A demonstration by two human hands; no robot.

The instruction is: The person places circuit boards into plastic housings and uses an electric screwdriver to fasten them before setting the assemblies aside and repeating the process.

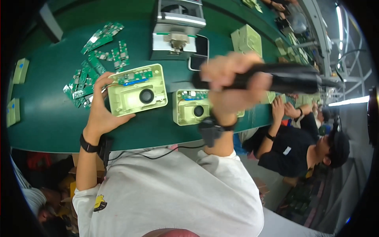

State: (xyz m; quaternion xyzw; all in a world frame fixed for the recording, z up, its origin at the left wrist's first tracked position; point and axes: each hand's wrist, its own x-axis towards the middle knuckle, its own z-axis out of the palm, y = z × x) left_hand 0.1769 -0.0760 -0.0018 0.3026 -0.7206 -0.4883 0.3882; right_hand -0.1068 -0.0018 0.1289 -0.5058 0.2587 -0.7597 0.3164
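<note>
My left hand (100, 116) grips the left side of a pale green plastic housing (118, 106), its thumb along the lower edge. Inside the housing sit a round black speaker (146, 96), a green circuit board (144, 74) and a blue strip (135, 82). My right hand (233, 81), blurred by motion, is wrapped round a black electric screwdriver (292, 77) held above the bench. Its thin tip points left, apart from the housing. Below my right hand lies a second pale green housing (184, 118) with a speaker and board; my hand and wrist partly hide it.
Loose green circuit boards (94, 63) are scattered at the left. A grey machine (173, 49) stands at the back beside a dark flat frame (202, 47). More green housings (250, 39) stand farther right. A person in black (292, 150) works at the right. A black cable (158, 157) crosses my shirt.
</note>
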